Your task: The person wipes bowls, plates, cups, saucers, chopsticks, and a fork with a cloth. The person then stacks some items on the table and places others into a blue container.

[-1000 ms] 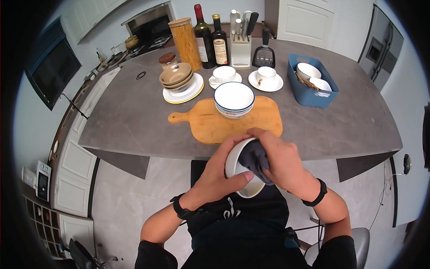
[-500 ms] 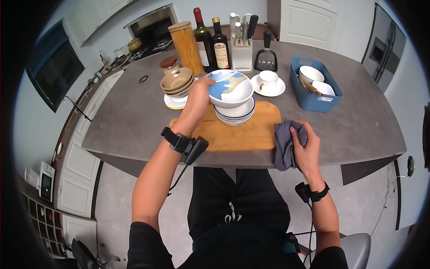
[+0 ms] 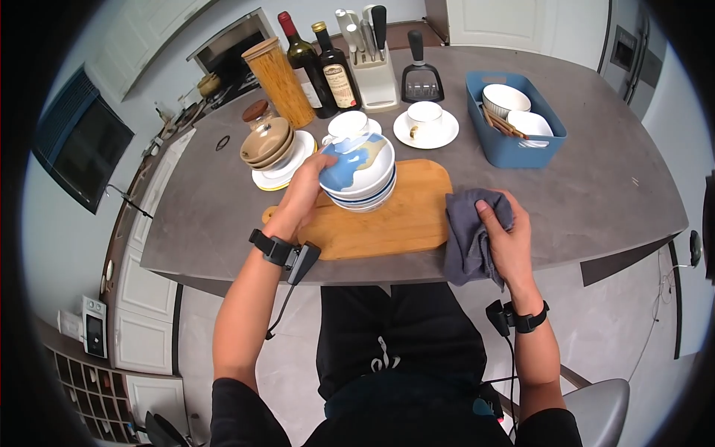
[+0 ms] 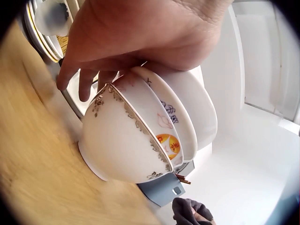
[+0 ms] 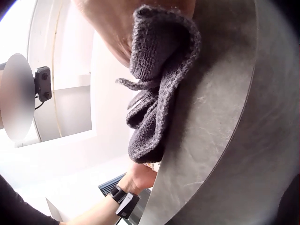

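Note:
A bowl with a blue and beige painted inside (image 3: 372, 158) sits on top of a stack of white bowls (image 4: 117, 136). The stack stands on the left part of a wooden cutting board (image 3: 421, 212). My left hand (image 3: 300, 192) holds the top bowl from the left, its thumb over the rim and its other fingers down the outside. A crumpled grey cloth (image 3: 463, 242) is gripped in my right hand (image 3: 514, 237) at the table's front edge, right of the board. Part of the cloth drapes over that edge.
Brown bowls (image 3: 267, 140) on plates stand at the left, near a pasta jar (image 3: 279, 86) and two bottles. Behind the board are a white cup (image 3: 424, 115) on a saucer and a knife block (image 3: 374, 82). A blue basket (image 3: 514, 153) with bowls is at the right.
My left hand has brought the painted bowl from in front of my body onto the stack. My right hand has moved right with the cloth, out of the bowl and down to the table edge.

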The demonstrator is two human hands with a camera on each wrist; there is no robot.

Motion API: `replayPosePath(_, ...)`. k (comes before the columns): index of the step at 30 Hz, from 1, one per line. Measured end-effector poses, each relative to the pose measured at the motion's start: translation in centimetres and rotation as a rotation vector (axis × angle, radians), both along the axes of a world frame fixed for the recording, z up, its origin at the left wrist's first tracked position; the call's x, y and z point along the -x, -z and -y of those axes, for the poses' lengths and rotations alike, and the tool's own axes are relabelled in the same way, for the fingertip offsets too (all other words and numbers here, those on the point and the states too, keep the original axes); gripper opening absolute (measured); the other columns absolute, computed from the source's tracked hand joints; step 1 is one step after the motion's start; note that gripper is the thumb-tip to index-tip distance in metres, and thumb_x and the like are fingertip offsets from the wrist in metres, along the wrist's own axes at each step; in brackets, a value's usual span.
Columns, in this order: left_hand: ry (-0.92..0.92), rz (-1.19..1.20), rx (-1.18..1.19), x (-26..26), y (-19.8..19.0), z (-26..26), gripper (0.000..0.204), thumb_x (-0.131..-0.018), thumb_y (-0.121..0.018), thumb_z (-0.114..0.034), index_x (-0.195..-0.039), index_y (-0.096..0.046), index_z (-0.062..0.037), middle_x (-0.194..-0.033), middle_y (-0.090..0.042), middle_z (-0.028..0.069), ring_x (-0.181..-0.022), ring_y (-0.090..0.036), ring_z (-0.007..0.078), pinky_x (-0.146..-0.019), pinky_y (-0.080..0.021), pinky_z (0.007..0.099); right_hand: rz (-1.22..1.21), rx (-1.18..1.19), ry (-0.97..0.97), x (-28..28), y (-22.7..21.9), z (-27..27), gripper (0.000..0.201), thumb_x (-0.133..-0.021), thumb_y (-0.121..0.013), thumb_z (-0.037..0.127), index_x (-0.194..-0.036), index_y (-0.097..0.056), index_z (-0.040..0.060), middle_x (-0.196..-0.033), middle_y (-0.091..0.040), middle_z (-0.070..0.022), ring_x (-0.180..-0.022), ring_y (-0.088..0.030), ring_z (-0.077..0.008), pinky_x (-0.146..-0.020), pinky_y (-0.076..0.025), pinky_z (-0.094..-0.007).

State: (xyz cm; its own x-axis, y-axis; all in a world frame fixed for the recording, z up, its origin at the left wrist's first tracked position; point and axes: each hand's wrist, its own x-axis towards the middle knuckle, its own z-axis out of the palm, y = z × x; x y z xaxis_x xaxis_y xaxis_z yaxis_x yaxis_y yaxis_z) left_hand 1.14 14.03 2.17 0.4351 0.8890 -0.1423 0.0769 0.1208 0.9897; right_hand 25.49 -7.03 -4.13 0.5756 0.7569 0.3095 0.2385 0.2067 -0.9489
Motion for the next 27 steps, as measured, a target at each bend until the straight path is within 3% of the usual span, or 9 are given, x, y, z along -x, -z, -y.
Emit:
replayPosePath(3, 0.136, -0.073, -0.111, 0.5, -0.6, -0.6, 0.056, -0.098, -0.054, -0.022, -0.148, -0.046, 0.0022, -0.132, -0.061, 0.0092, -0.123, -0.055, 0.0161, -0.108, -0.038, 0.0273, -0.05, -0.003, -0.018, 0.1, 0.0, 0.0, 0.02, -0.098, -0.066, 0.012, -0.109, -0.066, -0.0046, -0.095, -0.072, -0.0078, -0.09, -0.064, -0.0124, -0.086, -0.05, -0.0289)
replayPosePath(8, -0.028, -0.266, -0.437, -1.2, -5.3, -1.0, 0.05, -0.1, -0.055, -0.036, -0.141, -0.056, -0.0084, -0.139, -0.06, 0.0065, -0.131, -0.05, 0.0194, -0.112, -0.033, 0.0331, -0.14, -0.04, -0.074, -0.4, 0.3, 0.0, 0.019, -0.095, -0.069, 0.009, -0.108, -0.067, -0.0037, -0.094, -0.073, -0.0069, -0.088, -0.066, -0.0114, -0.083, -0.052, -0.0283)
replayPosePath(10, -0.009, -0.268, -0.556, -3.7, -6.8, -2.2, 0.045, -0.1, -0.055, -0.034, -0.135, -0.061, -0.0056, -0.136, -0.062, 0.0065, -0.129, -0.052, 0.0179, -0.109, -0.035, 0.0314, -0.167, -0.033, -0.09, -0.5, 0.3, -0.1, 0.02, -0.092, -0.072, 0.009, -0.108, -0.067, -0.0034, -0.092, -0.074, -0.0068, -0.085, -0.067, -0.011, -0.08, -0.053, -0.0282)
replayPosePath(15, 0.415, -0.6, -1.161, -16.4, -10.2, -1.2, 0.034, -0.094, -0.06, -0.026, -0.118, -0.073, -0.0051, -0.111, -0.074, 0.0135, -0.106, -0.068, 0.0251, -0.093, -0.051, 0.0368, -0.116, 0.027, -0.096, -0.6, 0.3, 0.2, 0.02, -0.088, -0.075, 0.006, -0.105, -0.068, -0.0028, -0.089, -0.075, -0.0085, -0.082, -0.068, -0.0116, -0.075, -0.054, -0.0289)
replayPosePath(18, 0.584, -0.792, -1.259, -24.9, -9.8, -0.8, 0.037, -0.087, -0.061, -0.02, -0.119, -0.074, -0.0073, -0.112, -0.073, 0.0189, -0.107, -0.069, 0.0339, -0.093, -0.054, 0.0397, -0.165, -0.006, -0.076, -1.2, 0.8, -0.1, 0.019, -0.087, -0.075, 0.007, -0.103, -0.069, -0.0021, -0.084, -0.074, -0.0109, -0.077, -0.07, -0.0143, -0.071, -0.054, -0.0299)
replayPosePath(21, 0.696, -0.919, -1.394, -31.5, -6.9, -2.9, 0.039, -0.083, -0.061, -0.014, -0.119, -0.074, -0.0085, -0.113, -0.074, 0.0175, -0.107, -0.069, 0.034, -0.095, -0.054, 0.0395, -0.062, 0.001, -0.053, -0.7, 0.6, 0.1, 0.02, -0.087, -0.075, 0.008, -0.102, -0.068, -0.0026, -0.078, -0.071, -0.0164, -0.071, -0.071, -0.0236, -0.067, -0.052, -0.0321)
replayPosePath(22, 0.708, -0.909, -1.404, -32.8, -6.1, -3.4, 0.039, -0.083, -0.061, -0.014, -0.119, -0.074, -0.0085, -0.113, -0.074, 0.0175, -0.107, -0.069, 0.034, -0.095, -0.054, 0.0395, -0.062, -0.001, -0.036, -0.8, 0.6, 0.2, 0.02, -0.087, -0.075, 0.008, -0.102, -0.068, -0.0026, -0.078, -0.071, -0.0164, -0.071, -0.071, -0.0236, -0.067, -0.052, -0.0321)
replayPosePath(24, 0.825, -1.074, -1.369, -35.1, -4.6, -4.0, 0.041, -0.08, -0.061, -0.009, -0.119, -0.074, -0.0086, -0.113, -0.074, 0.0158, -0.108, -0.069, 0.033, -0.095, -0.054, 0.0398, -0.084, 0.058, -0.063, -0.9, 0.5, 0.4, 0.017, -0.088, -0.074, 0.006, -0.102, -0.068, -0.0029, -0.083, -0.073, -0.0095, -0.078, -0.067, -0.0107, -0.072, -0.053, -0.0284)
replayPosePath(27, 0.782, -1.149, -1.367, -36.0, -3.3, -4.4, 0.03, -0.078, -0.065, -0.007, -0.105, -0.078, -0.0102, -0.1, -0.075, 0.0177, -0.097, -0.071, 0.0352, -0.087, -0.055, 0.0424, -0.107, 0.036, -0.055, -1.0, 0.3, 0.3, 0.017, -0.088, -0.073, 0.006, -0.102, -0.069, -0.0034, -0.082, -0.073, -0.0119, -0.075, -0.069, -0.0136, -0.071, -0.053, -0.029)
